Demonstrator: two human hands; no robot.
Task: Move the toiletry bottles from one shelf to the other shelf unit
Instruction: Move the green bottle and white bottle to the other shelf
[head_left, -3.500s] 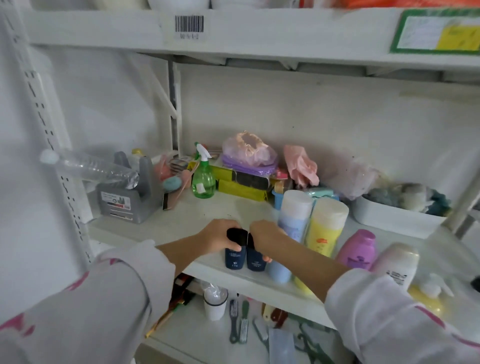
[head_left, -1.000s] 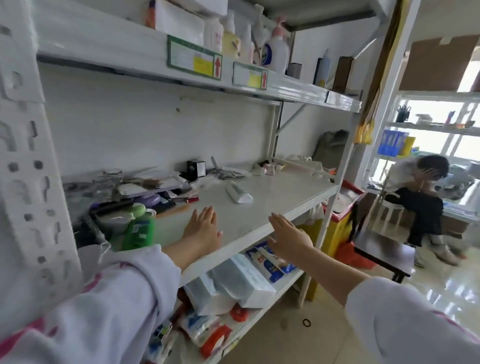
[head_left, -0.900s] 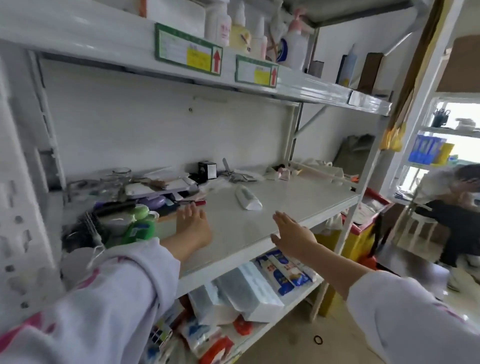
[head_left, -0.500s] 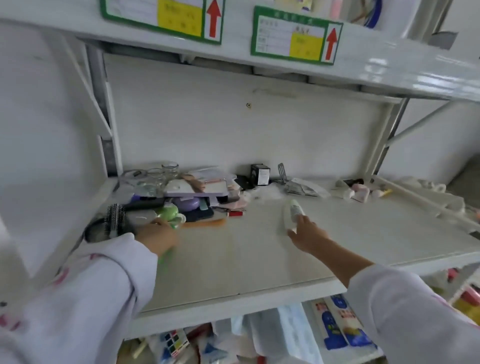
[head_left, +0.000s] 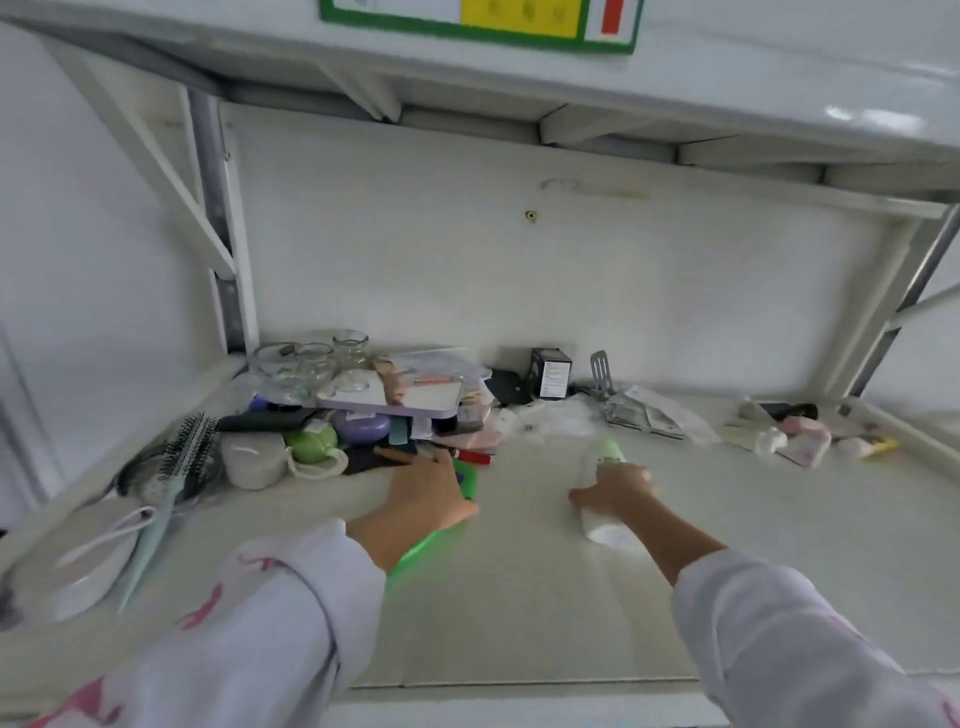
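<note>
Green bottle (head_left: 431, 540) lies under the left grip (head_left: 423, 501); right grip (head_left: 615, 491) clasps white bottle (head_left: 605, 525)

Shelf (head_left: 779, 571) front + right-centre open; clutter pile (head_left: 395, 410) blocks back-left, hairbrush (head_left: 182, 467) at left edge.

I face a white metal shelf (head_left: 519, 597), its cream board pale under soft, even light. White back wall (head_left: 519, 286) behind; grey slotted upright (head_left: 221, 249) left; upper shelf (head_left: 727, 67) overhead carries a green-bordered label (head_left: 478, 21)
</note>
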